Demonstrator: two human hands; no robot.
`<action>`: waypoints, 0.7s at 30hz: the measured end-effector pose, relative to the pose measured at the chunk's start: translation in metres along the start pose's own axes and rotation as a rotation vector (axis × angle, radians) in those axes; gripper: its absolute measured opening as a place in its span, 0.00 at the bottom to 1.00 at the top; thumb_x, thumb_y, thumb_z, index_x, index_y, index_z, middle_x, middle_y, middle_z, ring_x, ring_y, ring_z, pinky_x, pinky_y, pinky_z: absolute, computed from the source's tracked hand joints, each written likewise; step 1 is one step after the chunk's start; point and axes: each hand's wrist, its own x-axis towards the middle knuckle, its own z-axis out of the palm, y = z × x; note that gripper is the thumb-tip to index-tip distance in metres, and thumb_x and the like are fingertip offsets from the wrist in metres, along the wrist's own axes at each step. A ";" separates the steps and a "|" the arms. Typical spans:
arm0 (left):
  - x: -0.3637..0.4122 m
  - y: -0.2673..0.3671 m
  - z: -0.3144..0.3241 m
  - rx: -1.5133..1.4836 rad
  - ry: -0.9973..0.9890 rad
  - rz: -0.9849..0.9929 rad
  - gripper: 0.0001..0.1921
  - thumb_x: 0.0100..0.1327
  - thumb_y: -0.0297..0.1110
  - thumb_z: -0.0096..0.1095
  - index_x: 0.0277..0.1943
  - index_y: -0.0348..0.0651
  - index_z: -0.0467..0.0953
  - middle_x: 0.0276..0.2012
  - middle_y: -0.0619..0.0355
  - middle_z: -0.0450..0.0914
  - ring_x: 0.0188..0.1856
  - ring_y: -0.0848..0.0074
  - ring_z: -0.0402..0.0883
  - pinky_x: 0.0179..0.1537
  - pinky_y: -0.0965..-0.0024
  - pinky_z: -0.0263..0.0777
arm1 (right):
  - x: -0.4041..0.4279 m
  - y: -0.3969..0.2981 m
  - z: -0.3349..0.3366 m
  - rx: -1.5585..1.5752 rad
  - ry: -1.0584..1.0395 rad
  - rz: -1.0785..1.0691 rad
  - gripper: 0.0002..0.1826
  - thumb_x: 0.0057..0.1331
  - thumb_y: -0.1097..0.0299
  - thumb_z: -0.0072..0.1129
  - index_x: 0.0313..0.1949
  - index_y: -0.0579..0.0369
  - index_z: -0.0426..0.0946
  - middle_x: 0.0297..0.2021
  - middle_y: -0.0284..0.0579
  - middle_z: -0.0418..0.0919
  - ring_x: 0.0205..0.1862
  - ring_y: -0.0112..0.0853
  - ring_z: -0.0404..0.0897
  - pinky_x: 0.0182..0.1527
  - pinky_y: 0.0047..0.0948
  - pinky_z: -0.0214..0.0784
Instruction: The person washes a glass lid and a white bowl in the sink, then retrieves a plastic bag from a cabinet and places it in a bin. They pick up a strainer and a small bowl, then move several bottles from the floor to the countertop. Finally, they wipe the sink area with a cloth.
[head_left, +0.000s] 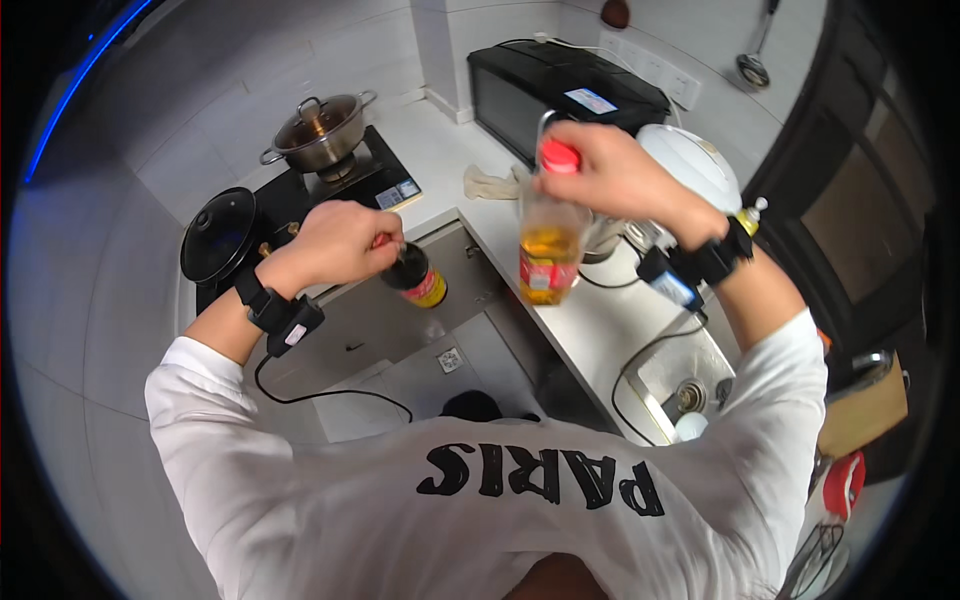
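Note:
My left hand (341, 240) grips a dark sauce bottle (421, 283) by its red cap; the bottle has a red and yellow label and hangs tilted in front of the cabinet below the counter. At the right, my right hand (600, 165) holds a large clear plastic bottle (551, 259) by its neck, just under the red cap. Amber liquid, likely cooking oil, fills its lower part behind a red label. This bottle is over the counter's front edge. Both wrists carry black straps with small cabled devices.
A lidded steel pot (319, 139) stands on the black gas stove (390, 169), with a black lidded pan (221, 236) at its left. A black oven-like appliance (525, 90), a cloth (491, 184) and a white rice cooker (686, 165) are on the counter. The sink (675, 375) lies at the right.

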 end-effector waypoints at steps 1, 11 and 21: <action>0.006 -0.012 -0.002 -0.014 0.035 -0.045 0.07 0.54 0.38 0.58 0.30 0.47 0.77 0.22 0.56 0.78 0.29 0.59 0.79 0.29 0.60 0.70 | 0.029 0.007 0.004 0.013 -0.011 -0.022 0.23 0.54 0.52 0.61 0.39 0.60 0.76 0.31 0.56 0.79 0.34 0.47 0.79 0.38 0.37 0.71; 0.090 -0.176 0.005 0.056 0.097 -0.003 0.05 0.54 0.36 0.60 0.29 0.46 0.77 0.22 0.57 0.80 0.27 0.62 0.80 0.27 0.64 0.71 | 0.302 0.083 0.086 -0.169 0.017 0.065 0.28 0.53 0.47 0.58 0.42 0.60 0.78 0.36 0.57 0.81 0.41 0.48 0.80 0.46 0.39 0.71; 0.167 -0.306 0.038 -0.176 0.229 0.199 0.07 0.51 0.34 0.60 0.22 0.46 0.72 0.14 0.56 0.71 0.17 0.62 0.74 0.19 0.63 0.64 | 0.542 0.210 0.195 -0.087 0.000 0.389 0.27 0.53 0.51 0.59 0.43 0.62 0.76 0.29 0.50 0.81 0.28 0.36 0.82 0.38 0.33 0.73</action>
